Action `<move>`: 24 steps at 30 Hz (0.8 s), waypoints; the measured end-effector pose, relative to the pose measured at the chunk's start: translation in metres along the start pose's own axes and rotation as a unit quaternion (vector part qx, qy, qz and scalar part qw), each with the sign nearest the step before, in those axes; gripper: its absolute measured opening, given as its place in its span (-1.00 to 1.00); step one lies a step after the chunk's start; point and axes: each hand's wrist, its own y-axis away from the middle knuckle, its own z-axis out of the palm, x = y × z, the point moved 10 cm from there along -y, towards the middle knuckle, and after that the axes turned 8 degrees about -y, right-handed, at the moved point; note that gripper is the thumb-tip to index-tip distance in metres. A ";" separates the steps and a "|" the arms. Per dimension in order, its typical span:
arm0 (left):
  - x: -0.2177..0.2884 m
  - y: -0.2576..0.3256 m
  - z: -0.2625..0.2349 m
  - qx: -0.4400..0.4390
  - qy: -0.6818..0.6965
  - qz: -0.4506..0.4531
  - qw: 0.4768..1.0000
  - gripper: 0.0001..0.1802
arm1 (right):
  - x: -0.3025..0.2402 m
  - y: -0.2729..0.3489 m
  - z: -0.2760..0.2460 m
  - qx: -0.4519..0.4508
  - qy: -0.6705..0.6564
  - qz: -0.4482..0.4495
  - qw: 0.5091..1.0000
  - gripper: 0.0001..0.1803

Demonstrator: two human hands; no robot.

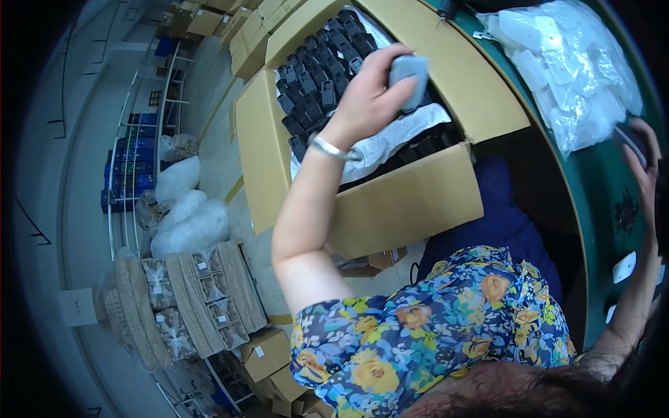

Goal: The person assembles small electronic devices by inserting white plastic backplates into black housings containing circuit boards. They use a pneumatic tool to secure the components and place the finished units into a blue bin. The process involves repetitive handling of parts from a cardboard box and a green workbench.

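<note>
Over the open cardboard box (411, 209), my left hand (369, 97) is closed round a light grey, rounded plastic piece (411, 75). Rows of black plastic parts (313, 73) fill the box beneath, partly covered by a white printed sheet (411, 136). Far to the right, above the green tabletop (599, 188), my right hand (649, 150) grips a dark grey, flat piece (633, 143) that is partly hidden by the fingers. A clear bag of white plastic parts (564, 76) lies beside that hand.
Small dark bits, perhaps screws (626, 212), lie on the table near a white plastic piece (624, 267). Cardboard flaps (481, 76) stick out around the box. To the left stand a shelf with blue bins (132, 164), plastic-wrapped bundles (188, 223) and stacked cartons (265, 352).
</note>
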 end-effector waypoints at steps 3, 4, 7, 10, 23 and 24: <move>-0.058 0.056 -0.014 0.023 0.249 -0.162 0.955 -0.60 | -0.008 -0.030 0.096 -0.067 0.120 0.001 0.991 -0.64; -0.072 0.063 -0.006 0.016 0.303 -0.183 0.935 -0.61 | -0.017 -0.036 0.132 -0.096 0.040 0.003 0.995 -0.63; -0.089 0.067 0.023 -0.008 0.398 -0.224 0.890 -0.62 | -0.011 -0.056 0.202 -0.175 -0.021 -0.011 0.984 -0.60; -0.072 0.068 0.042 -0.045 0.401 -0.229 0.886 -0.62 | -0.003 -0.063 0.241 -0.224 0.017 -0.030 0.974 -0.58; 0.006 0.050 0.077 -0.102 -0.076 0.249 0.960 -0.41 | 0.013 -0.021 0.304 -0.464 0.425 -0.187 0.755 -0.63; 0.007 0.053 0.084 -0.115 -0.070 0.260 0.956 -0.44 | 0.013 -0.018 0.307 -0.485 0.404 -0.186 0.753 -0.67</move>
